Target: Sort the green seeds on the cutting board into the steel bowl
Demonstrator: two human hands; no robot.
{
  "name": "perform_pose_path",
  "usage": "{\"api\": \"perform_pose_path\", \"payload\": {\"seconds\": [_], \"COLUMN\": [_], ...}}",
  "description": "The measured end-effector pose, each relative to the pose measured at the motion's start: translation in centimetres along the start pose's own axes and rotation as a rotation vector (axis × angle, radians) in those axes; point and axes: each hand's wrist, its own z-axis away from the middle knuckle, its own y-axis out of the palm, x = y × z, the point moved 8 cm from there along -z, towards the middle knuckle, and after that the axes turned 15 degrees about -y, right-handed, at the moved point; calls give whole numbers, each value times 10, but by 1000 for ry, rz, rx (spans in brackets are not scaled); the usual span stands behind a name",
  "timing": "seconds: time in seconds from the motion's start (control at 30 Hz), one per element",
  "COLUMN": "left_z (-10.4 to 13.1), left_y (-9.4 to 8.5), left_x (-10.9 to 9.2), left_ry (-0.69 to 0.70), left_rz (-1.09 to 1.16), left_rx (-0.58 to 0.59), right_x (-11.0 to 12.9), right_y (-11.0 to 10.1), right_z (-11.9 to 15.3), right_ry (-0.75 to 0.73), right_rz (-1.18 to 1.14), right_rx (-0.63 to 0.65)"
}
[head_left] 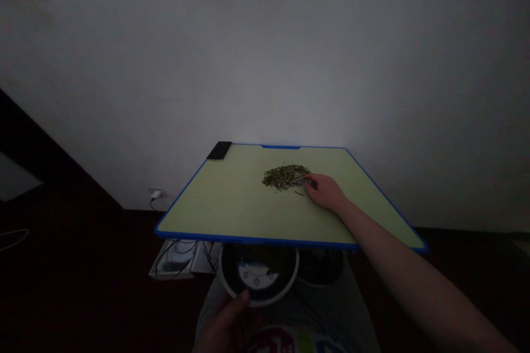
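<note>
A spread pile of small greenish-brown grains or seeds (pixel 281 176) lies near the middle of a pale green table (pixel 232 209) with blue edging. My right hand (pixel 325 190) reaches over the tabletop to the pile's right side, its fingers bent together at the grains. Whatever they pinch is too small and dark to name. Below the near edge, my left hand (pixel 227 320) grips the rim of a round bowl (pixel 259 303) with a pale rim, thumb over the edge. Some dark greenish matter and pale reflections show inside the bowl.
A dark phone (pixel 219 150) lies at the table's far left corner. Under the table are a second dark bowl (pixel 321 267) on my lap and a white box with cables (pixel 176 259). A charger (pixel 156 194) is plugged into the wall behind.
</note>
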Motion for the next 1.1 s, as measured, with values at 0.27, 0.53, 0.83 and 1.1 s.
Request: {"api": "perform_pose_path", "payload": {"seconds": [0.27,0.53,0.83,1.1], "left_z": [-1,0,-10,-5], "left_y": [-1,2,-6,-1], "left_x": [0,-2,0,0], "left_ry": [-7,10,3,-8], "left_rz": [-2,22,29,24], "left_rx": [-1,14,-9,51], "right_x": [4,0,2,2], "right_y": [2,0,2,3], "right_z": [-1,1,-2,-1], "right_ry": [-57,-23,-47,-80], "right_rz": [-46,-46,-47,-67], "right_rx": [17,-18,3,-11]}}
